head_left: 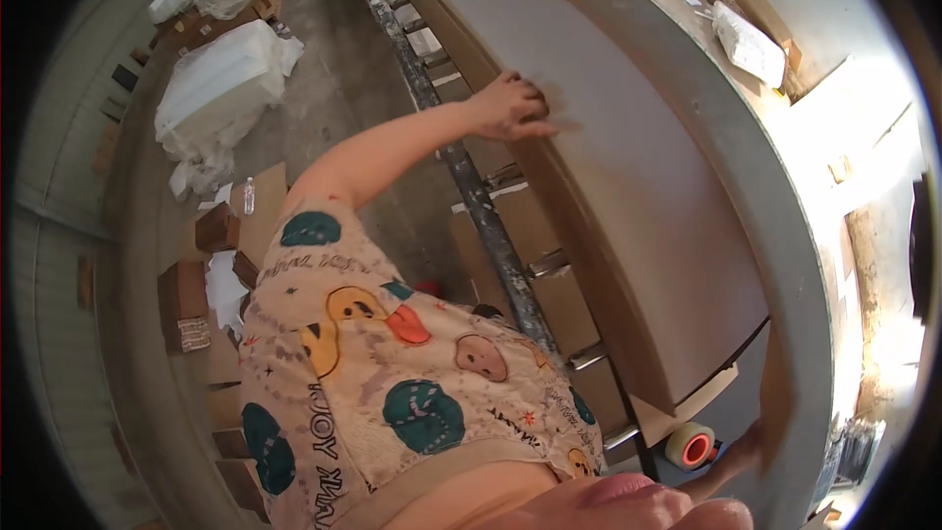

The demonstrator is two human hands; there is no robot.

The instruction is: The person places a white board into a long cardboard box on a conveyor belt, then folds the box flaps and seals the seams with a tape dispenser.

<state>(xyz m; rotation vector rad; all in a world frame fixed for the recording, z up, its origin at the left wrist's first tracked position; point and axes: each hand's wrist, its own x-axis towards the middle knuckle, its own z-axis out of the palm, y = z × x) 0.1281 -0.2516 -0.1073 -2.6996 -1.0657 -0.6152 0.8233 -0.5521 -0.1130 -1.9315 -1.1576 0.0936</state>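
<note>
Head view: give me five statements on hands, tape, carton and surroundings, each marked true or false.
1. The left hand is at the edge of the long carton. True.
2. The tape roll has a blue core. False: its core is orange-red.
3. The right hand is at the upper end of the long carton. False: it is near the tape roll, toward the lower right of the view.
4. A clear bottle is on the left side of the view. True.
5. The person's shirt is plain. False: it is covered in printed cartoon shapes.
</note>
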